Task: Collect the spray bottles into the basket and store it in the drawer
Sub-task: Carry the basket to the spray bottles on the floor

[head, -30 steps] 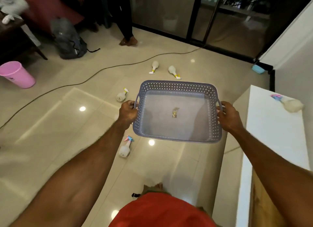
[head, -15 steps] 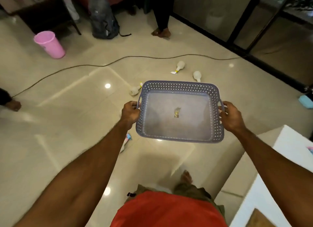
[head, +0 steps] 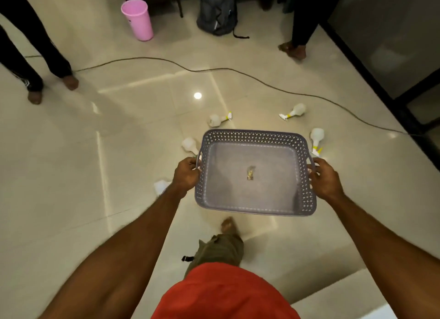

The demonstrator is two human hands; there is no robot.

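Note:
I hold a grey perforated basket [head: 254, 135] in the air over the floor, level, with only a small scrap inside. My left hand [head: 187, 175] grips its left handle and my right hand [head: 325, 178] grips its right handle. Several white spray bottles lie on the tiles around it: one [head: 217, 119] just beyond the far rim, one [head: 294, 111] farther right, one [head: 316, 140] beside the right rim, one [head: 189, 145] at the left rim. Another [head: 162, 186] is partly hidden behind my left forearm.
A thin cable [head: 214, 69] runs across the floor beyond the bottles. A pink bucket [head: 139, 18] and a dark backpack [head: 217, 10] stand at the back. People's legs are at the far left [head: 35, 64] and upper right [head: 300, 28]. A white ledge [head: 345, 302] sits bottom right.
My view has turned left and the basket has swung with it, away from the white cabinet and over the bottles on the floor. Both hands keep their grip on the handles.

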